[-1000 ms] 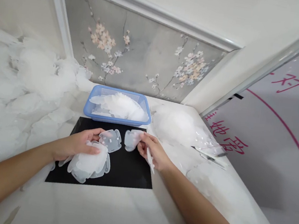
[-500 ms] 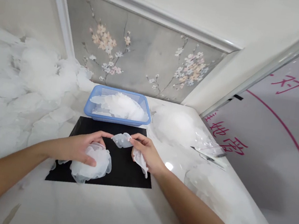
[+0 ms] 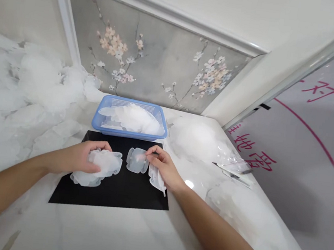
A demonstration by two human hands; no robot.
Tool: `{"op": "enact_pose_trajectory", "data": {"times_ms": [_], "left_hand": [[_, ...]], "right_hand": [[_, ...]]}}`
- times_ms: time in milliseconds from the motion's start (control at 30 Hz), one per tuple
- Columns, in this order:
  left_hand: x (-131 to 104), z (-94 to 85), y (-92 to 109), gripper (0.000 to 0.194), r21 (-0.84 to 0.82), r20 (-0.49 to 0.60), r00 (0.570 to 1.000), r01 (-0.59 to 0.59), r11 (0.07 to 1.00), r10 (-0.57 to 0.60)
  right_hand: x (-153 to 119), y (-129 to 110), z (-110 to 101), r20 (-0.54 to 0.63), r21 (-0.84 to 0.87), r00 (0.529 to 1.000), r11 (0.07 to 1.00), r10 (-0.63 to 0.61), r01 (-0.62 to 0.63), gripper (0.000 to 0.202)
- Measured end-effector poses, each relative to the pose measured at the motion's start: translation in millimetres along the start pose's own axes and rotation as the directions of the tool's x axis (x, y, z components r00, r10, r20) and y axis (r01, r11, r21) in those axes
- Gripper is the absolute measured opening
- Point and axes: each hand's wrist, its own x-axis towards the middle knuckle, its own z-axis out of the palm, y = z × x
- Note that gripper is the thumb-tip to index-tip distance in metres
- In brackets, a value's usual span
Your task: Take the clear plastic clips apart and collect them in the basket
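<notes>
A clear piece (image 3: 138, 160) is pinched by the right hand (image 3: 163, 166), near the stack (image 3: 104, 162) gripped in the left hand (image 3: 81, 158).

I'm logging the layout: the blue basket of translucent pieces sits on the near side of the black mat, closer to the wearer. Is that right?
Not quite: the head view shows the blue basket of translucent pieces beyond the black mat, farther from the wearer.
</notes>
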Motion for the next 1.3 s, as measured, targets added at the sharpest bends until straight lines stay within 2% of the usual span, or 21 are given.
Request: {"op": "enact_pose_trajectory", "data": {"times_ms": [67, 200, 333, 500, 633, 733, 800, 867, 933, 1000, 1133, 1300], "left_hand": [[1.8, -0.2, -5.7, 0.044, -0.15, -0.04, 0.999, 0.014, 0.989, -0.02], [5.7, 3.5, -14.6, 0.061, -0.413, 0.028, 1.0, 0.01, 0.911, 0.001], [5.3, 7.0, -15.8, 0.067, -0.507, 0.1, 0.994, 0.019, 0.862, 0.037], [2.3, 13.4, -16.0, 0.068, -0.636, 0.117, 0.991, 0.028, 0.771, 0.06], [5.4, 23.6, -18.7, 0.063, -0.692, 0.141, 0.983, 0.012, 0.722, 0.12], [8.1, 29.7, -21.6, 0.064, -0.694, 0.135, 0.98, -0.01, 0.72, 0.144], [8.6, 32.1, -23.6, 0.067, -0.692, 0.126, 0.982, -0.016, 0.722, 0.142], [8.1, 33.4, -25.4, 0.067, -0.695, 0.121, 0.983, -0.016, 0.718, 0.138], [6.9, 33.9, -26.7, 0.065, -0.698, 0.11, 0.984, -0.023, 0.715, 0.139], [5.6, 34.3, -27.1, 0.063, -0.708, 0.102, 0.985, -0.027, 0.706, 0.139], [3.4, 35.5, -24.8, 0.07, -0.736, 0.125, 0.979, -0.016, 0.676, 0.159], [5.2, 38.1, -24.6, 0.074, -0.722, 0.078, 0.981, -0.066, 0.688, 0.176]], "right_hand": [[-0.1, -0.5, -0.1, 0.005, 0.014, 1.0, 1.0, 0.021, -0.021, 0.03], [-0.4, -2.9, 0.8, -0.011, 0.03, 0.999, 0.999, 0.04, -0.04, 0.034], [-0.4, -2.6, 1.2, -0.047, 0.033, 0.997, 0.998, 0.054, -0.052, 0.037], [1.0, -7.5, 6.6, -0.066, -0.001, 0.997, 0.999, 0.032, -0.032, 0.04], [21.5, -38.2, 20.5, -0.067, -0.081, 0.995, 0.995, -0.067, 0.062, 0.039], [59.8, -71.4, 34.7, -0.073, -0.222, 0.979, 0.96, -0.191, 0.171, 0.038], [93.2, -87.5, 43.2, -0.053, -0.438, 0.956, 0.867, -0.29, 0.239, 0.034], [125.8, -93.2, 50.2, -0.025, -0.747, 0.933, 0.626, -0.36, 0.221, 0.028], [150.9, -88.3, 56.4, 0.005, -0.837, 0.93, 0.508, -0.367, 0.205, 0.019], [165.3, -76.7, 62.3, 0.045, -0.876, 0.93, 0.433, -0.364, 0.212, 0.013], [168.4, -59.4, 73.6, 0.143, -0.921, 0.894, 0.273, -0.425, 0.277, 0.012], [142.5, -77.4, 78.8, 0.19, -0.931, 0.84, 0.179, -0.508, 0.319, 0.027]]}}
